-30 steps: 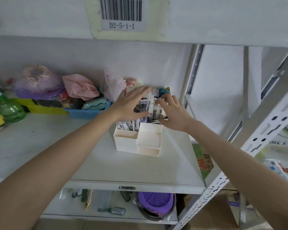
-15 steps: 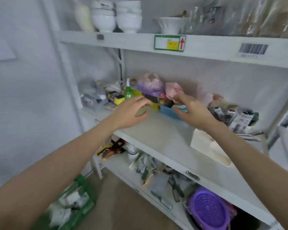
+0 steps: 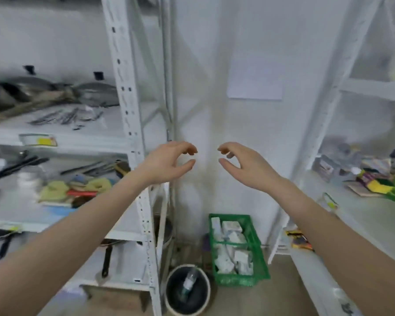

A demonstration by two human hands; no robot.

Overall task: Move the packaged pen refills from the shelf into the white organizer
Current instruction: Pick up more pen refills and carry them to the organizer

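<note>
My left hand (image 3: 169,161) and my right hand (image 3: 242,164) hover side by side in mid-air in front of a white wall, between two shelf units. Both hands are empty, with fingers curled and thumbs apart from them. The white organizer and the packaged pen refills are out of the frame. The view is blurred.
A white metal shelf unit (image 3: 132,124) at left holds pans, utensils and cloths. Another shelf (image 3: 351,206) at right carries blurred packets and a green item. On the floor stand a green crate (image 3: 240,252) of white packs and a dark bucket (image 3: 187,290).
The view has swung left, away from the shelf with the organizer, to the wall between two shelf units. Both hands left the refills and now hang empty in the air.
</note>
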